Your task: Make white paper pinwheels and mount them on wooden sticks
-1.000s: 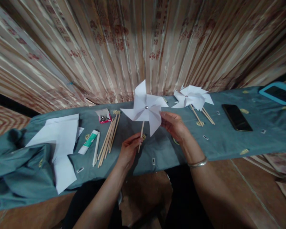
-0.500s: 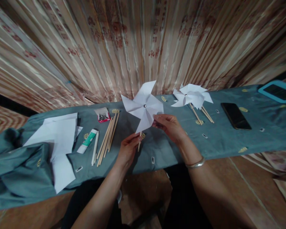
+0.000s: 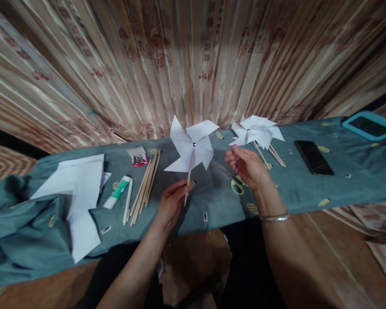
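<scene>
A white paper pinwheel point(image 3: 197, 151) with a silver pin at its centre stands upright on a thin wooden stick point(image 3: 188, 176). My left hand point(image 3: 173, 198) is closed round that stick below the blades. To the right of the blades and apart from them, my right hand point(image 3: 247, 166) hangs in the air, fingers loosely bent and apart, holding nothing. Just under it lie scissors point(image 3: 236, 186) with yellow-green handles, partly hidden by the hand. Behind it, finished-looking pinwheels point(image 3: 259, 130) overlap on the cloth, their sticks pointing toward me.
Left of my hands lie several wooden sticks point(image 3: 148, 182), a small box of pins point(image 3: 139, 159), a glue tube point(image 3: 117, 192), a white pen point(image 3: 128, 201) and paper sheets point(image 3: 85, 184). On the right are a phone point(image 3: 314, 157) and a blue-framed device point(image 3: 369, 125). A curtain point(image 3: 186, 64) hangs behind the table.
My right hand has let go of the pinwheel's blade and moved right, uncovering the scissors. The blades have turned on the pin. My left hand still grips the stick.
</scene>
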`<state>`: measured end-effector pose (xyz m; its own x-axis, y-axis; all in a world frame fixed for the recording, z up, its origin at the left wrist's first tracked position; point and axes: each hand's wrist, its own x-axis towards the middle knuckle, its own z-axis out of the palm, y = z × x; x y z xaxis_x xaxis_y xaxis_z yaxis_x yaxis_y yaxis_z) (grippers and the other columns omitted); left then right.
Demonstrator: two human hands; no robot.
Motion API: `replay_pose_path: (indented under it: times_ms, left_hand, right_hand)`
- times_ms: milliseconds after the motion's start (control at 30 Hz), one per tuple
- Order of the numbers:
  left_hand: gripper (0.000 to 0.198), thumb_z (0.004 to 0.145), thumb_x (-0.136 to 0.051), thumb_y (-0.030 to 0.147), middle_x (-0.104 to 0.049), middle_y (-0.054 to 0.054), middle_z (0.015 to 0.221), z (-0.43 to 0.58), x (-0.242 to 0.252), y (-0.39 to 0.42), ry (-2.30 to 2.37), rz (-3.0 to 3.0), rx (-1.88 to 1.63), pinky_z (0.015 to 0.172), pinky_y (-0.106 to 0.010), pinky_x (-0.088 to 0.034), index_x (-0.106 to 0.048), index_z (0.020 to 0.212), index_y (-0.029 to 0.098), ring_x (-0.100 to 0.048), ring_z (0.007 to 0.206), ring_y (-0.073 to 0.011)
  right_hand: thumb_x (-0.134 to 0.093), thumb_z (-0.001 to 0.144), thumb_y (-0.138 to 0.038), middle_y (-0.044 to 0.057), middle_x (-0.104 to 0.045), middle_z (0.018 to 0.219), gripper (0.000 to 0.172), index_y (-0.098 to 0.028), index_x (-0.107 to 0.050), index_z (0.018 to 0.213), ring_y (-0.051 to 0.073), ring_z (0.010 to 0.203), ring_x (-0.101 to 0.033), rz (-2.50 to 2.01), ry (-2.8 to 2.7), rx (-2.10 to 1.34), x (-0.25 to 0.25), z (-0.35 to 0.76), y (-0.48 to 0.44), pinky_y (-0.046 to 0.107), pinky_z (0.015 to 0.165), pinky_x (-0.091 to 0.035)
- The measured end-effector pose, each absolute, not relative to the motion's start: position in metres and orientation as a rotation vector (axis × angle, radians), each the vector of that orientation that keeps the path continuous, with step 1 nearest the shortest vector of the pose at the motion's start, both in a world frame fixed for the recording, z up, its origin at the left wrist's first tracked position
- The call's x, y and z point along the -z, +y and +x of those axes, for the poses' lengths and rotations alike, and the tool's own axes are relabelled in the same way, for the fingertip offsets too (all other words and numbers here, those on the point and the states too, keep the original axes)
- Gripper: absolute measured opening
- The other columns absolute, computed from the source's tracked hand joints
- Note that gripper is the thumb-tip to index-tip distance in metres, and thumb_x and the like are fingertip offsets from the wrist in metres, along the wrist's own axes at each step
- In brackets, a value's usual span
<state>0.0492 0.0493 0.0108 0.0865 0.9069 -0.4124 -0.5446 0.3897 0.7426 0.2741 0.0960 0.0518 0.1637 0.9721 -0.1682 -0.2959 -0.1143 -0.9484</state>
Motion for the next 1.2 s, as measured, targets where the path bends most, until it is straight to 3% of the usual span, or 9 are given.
replay_pose_path:
  times_ms: [200, 333, 767, 1200]
  left_hand:
    - [0.043, 0.043, -0.095, 0.027, -0.075, -0.002, 0.072, 0.05, -0.009, 0.048, 0.983, 0.473, -1.112, 0.067, -0.02, -0.046, -0.08, 0.081, 0.017, -0.06, 0.065, -0.008]
    - [0.04, 0.047, -0.094, 0.024, -0.075, -0.004, 0.074, 0.05, -0.007, 0.048, 0.97, 0.47, -1.119, 0.069, -0.02, -0.046, -0.08, 0.083, 0.014, -0.061, 0.067, -0.0088]
    - [0.038, 0.047, -0.093, 0.023, -0.076, -0.004, 0.077, 0.051, -0.005, 0.048, 0.985, 0.45, -1.125, 0.07, -0.023, -0.046, -0.079, 0.083, 0.016, -0.062, 0.066, -0.01]
    - [0.039, 0.045, -0.095, 0.025, -0.076, -0.003, 0.076, 0.051, -0.004, 0.047, 0.983, 0.475, -1.133, 0.069, -0.022, -0.047, -0.08, 0.08, 0.017, -0.061, 0.066, -0.0094]
  right_hand:
    - [-0.09, 0.052, -0.05, 0.001, -0.077, 0.081, 0.038, -0.023, -0.077, 0.077, 0.012, 0.076, -0.067, -1.16, -0.746, -1.272, -0.044, 0.256, 0.107, 0.021, 0.066, -0.049]
    - [-0.089, 0.054, -0.05, -0.001, -0.075, 0.08, 0.037, -0.024, -0.077, 0.077, 0.011, 0.076, -0.065, -1.101, -0.77, -1.376, -0.045, 0.249, 0.107, 0.023, 0.073, -0.049]
    - [-0.09, 0.054, -0.049, -0.001, -0.071, 0.066, 0.035, -0.021, -0.076, 0.07, 0.01, 0.061, -0.061, -1.105, -0.821, -1.477, -0.045, 0.245, 0.097, 0.022, 0.055, -0.046]
    - [-0.093, 0.044, -0.045, -0.003, -0.068, 0.063, 0.039, -0.02, -0.075, 0.067, 0.007, 0.056, -0.059, -1.136, -0.821, -1.476, -0.05, 0.241, 0.096, 0.019, 0.053, -0.045]
